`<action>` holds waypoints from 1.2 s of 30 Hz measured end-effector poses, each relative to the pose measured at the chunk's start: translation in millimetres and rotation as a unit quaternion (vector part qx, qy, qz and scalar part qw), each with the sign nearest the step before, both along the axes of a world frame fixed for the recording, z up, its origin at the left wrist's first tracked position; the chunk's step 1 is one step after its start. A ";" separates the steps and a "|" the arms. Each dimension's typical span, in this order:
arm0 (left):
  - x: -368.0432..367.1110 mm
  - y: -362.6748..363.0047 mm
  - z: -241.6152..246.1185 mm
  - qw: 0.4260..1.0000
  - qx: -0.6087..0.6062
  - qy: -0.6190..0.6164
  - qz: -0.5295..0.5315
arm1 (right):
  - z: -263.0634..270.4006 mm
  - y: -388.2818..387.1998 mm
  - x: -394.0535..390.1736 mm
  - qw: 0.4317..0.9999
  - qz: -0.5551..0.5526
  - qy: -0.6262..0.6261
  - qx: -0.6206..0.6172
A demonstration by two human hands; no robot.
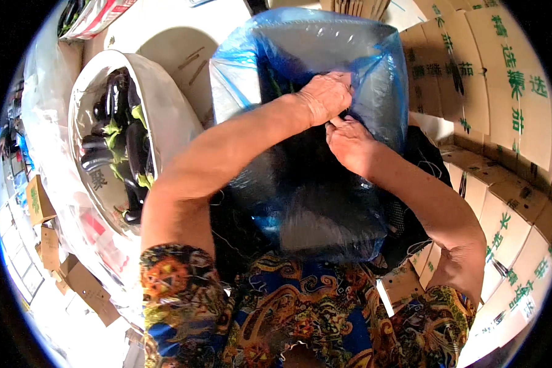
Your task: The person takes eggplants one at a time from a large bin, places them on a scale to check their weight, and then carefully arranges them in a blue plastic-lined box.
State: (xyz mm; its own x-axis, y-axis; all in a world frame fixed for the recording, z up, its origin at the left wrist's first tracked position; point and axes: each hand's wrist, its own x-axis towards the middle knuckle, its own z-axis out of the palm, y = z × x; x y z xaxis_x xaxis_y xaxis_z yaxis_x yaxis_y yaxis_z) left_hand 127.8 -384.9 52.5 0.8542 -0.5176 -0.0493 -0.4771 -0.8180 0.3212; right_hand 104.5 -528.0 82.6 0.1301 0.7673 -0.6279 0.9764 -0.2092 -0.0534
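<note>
A bag of clear blue plastic (pixel 379 99) stands before me, spread wide with its edges folded outward like a liner. Both hands are over its opening, close together near the far right side. My left hand (pixel 329 94) has its fingers curled, and what they may hold is hidden. Just below it, my right hand (pixel 349 142) is bent with the fingertips pointing inward; its grip is hidden too. Deep shadow fills the bag. A bit of green (pixel 276 83) shows in the dark left of my left hand, too dim to name surely.
To the left, an oval-mouthed white sack (pixel 165 92) holds several glossy eggplants (pixel 117 99). More eggplants (pixel 69 18) lie in a bag at the upper left. Printed cardboard boxes (pixel 469 78) are stacked on the right. Cardboard pieces (pixel 85 283) lie at the lower left.
</note>
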 end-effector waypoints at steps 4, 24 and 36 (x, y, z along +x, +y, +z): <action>8.1 25.7 26.0 0.941 0.191 0.279 -0.021 | -8.9 -5.1 0.1 0.997 0.066 -0.029 0.027; 33.4 34.3 -0.5 0.868 -0.025 0.489 -0.076 | 21.0 -0.2 9.0 0.989 -0.094 0.090 0.068; 36.5 34.3 -8.9 0.879 -0.068 0.468 -0.069 | 21.0 -3.0 6.9 0.993 -0.061 0.079 0.058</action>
State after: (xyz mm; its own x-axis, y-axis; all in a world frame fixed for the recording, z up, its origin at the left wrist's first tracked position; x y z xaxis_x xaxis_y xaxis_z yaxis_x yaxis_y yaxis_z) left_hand 164.4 -350.6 43.7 0.4021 -0.6687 -0.6254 -0.0439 -0.6964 0.7163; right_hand 111.4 -531.0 103.6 0.1334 0.8199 -0.5567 0.9215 -0.3094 -0.2349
